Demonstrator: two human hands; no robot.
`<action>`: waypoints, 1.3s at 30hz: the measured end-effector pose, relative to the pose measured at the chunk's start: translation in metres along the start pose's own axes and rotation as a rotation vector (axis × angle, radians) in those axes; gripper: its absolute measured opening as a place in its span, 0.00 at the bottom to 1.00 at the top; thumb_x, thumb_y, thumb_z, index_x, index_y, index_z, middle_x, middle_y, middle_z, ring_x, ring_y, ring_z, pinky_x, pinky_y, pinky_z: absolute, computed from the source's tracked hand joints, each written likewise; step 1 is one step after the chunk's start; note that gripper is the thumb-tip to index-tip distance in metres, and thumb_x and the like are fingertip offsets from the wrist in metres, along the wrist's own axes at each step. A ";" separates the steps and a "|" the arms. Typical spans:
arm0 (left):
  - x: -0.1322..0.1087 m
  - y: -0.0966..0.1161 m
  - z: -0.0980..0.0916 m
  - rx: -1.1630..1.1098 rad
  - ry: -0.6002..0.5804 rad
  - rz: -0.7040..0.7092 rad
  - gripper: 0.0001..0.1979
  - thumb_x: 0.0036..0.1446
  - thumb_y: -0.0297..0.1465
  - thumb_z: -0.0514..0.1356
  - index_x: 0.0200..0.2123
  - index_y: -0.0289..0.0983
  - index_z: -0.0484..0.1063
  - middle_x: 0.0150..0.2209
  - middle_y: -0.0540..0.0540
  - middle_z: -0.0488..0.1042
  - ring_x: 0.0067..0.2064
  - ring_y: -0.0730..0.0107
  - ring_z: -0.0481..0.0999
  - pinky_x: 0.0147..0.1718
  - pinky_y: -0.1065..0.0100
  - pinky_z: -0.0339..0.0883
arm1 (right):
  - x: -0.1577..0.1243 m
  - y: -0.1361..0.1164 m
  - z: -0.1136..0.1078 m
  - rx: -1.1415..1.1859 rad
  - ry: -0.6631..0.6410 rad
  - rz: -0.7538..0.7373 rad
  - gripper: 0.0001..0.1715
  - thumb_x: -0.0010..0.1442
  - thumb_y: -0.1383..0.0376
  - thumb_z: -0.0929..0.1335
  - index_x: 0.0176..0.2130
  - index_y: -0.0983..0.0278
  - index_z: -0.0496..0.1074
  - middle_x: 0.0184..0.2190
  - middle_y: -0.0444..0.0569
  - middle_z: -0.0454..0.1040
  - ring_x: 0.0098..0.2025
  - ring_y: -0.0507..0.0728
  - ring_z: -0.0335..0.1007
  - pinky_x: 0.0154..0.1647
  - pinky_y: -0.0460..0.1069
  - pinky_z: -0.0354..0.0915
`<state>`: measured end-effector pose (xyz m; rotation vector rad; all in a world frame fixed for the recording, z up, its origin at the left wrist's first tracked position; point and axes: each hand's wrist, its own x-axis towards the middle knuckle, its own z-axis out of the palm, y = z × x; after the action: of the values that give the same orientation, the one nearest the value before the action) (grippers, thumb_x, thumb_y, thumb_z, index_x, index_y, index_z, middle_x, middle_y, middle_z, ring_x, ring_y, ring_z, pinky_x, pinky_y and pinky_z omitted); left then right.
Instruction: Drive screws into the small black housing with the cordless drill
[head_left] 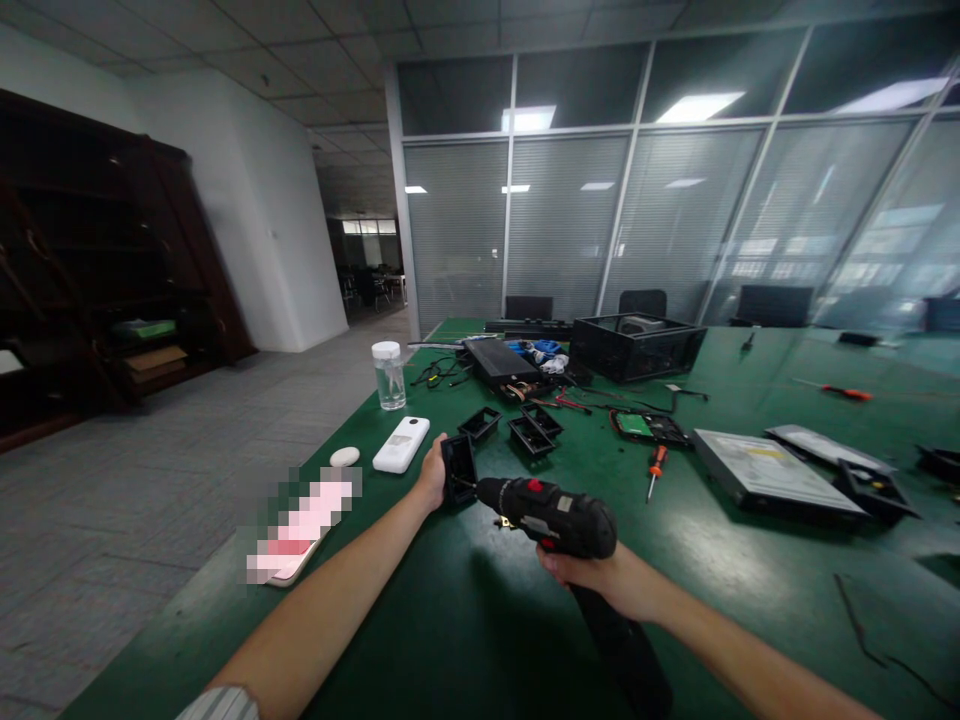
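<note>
My left hand (pixel 431 478) is closed on a small black plastic frame (pixel 459 462), tilted up above the green table. In my right hand (pixel 592 575) is a black cordless drill (pixel 555 515) with red marks, my fingers wrapped round its grip. The drill points left, its tip at the open face of the frame; whether the bit touches a screw is too small to tell. Just beyond the frame lie similar black plastic frames (pixel 532 436). A small brass-coloured piece shows below the drill's chuck.
The green table (pixel 420 600) bears a white power bank (pixel 402 445), a clear bottle (pixel 389 377), a phone (pixel 300 560), and a round white case (pixel 345 457). Farther off are a black computer case (pixel 637 348) and cables. To the right lie an orange screwdriver (pixel 657 470) and a disc drive (pixel 772 472).
</note>
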<state>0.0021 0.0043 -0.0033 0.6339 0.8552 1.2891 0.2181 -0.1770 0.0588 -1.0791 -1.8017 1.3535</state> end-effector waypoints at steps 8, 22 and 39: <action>-0.001 0.000 0.001 0.018 0.027 -0.010 0.18 0.48 0.47 0.58 0.25 0.37 0.66 0.18 0.52 0.67 0.21 0.70 0.68 0.22 0.70 0.62 | 0.000 -0.001 0.000 -0.036 0.001 -0.011 0.15 0.56 0.54 0.67 0.33 0.65 0.67 0.27 0.43 0.63 0.30 0.53 0.59 0.32 0.47 0.58; -0.004 0.002 0.003 -0.010 0.023 -0.013 0.17 0.48 0.47 0.58 0.27 0.37 0.67 0.18 0.53 0.66 0.22 0.69 0.71 0.22 0.70 0.63 | 0.000 0.002 0.000 -0.046 0.020 0.021 0.17 0.55 0.53 0.68 0.32 0.65 0.67 0.27 0.42 0.63 0.30 0.53 0.58 0.32 0.47 0.58; -0.001 0.000 0.000 0.045 0.034 -0.019 0.18 0.50 0.47 0.57 0.28 0.37 0.67 0.18 0.52 0.67 0.19 0.69 0.68 0.21 0.69 0.63 | 0.000 -0.004 0.002 -0.028 0.017 -0.004 0.13 0.55 0.57 0.68 0.31 0.65 0.67 0.26 0.42 0.63 0.29 0.53 0.57 0.31 0.47 0.57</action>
<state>0.0023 0.0036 -0.0032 0.6396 0.9189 1.2693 0.2157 -0.1782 0.0625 -1.0981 -1.8143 1.3166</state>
